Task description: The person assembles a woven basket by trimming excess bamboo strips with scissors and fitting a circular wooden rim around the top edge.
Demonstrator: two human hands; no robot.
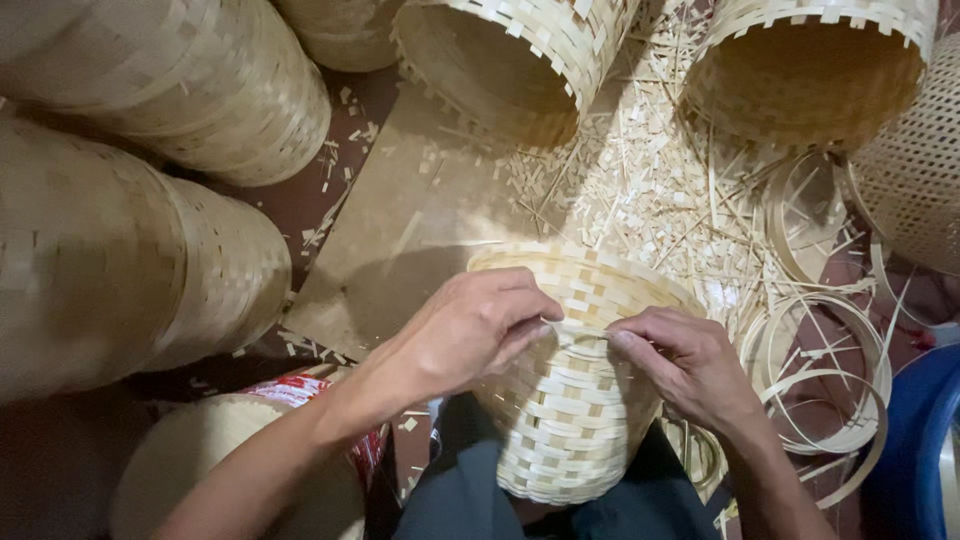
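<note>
A small woven bamboo basket [565,420] lies on my lap with its open rim pointing away from me. My left hand [470,330] grips the near left side of the rim, fingers curled over the weave. My right hand [690,365] pinches the rim on the right side, thumb and fingers closed on a thin bamboo strip [583,331] that runs between both hands along the basket's edge.
Large woven baskets lie on their sides at left [130,260], upper left [200,80] and top [510,60], [810,70]. Bamboo offcuts [650,190] litter a board. Coiled bamboo strips [830,380] lie at right beside a blue tub [920,440].
</note>
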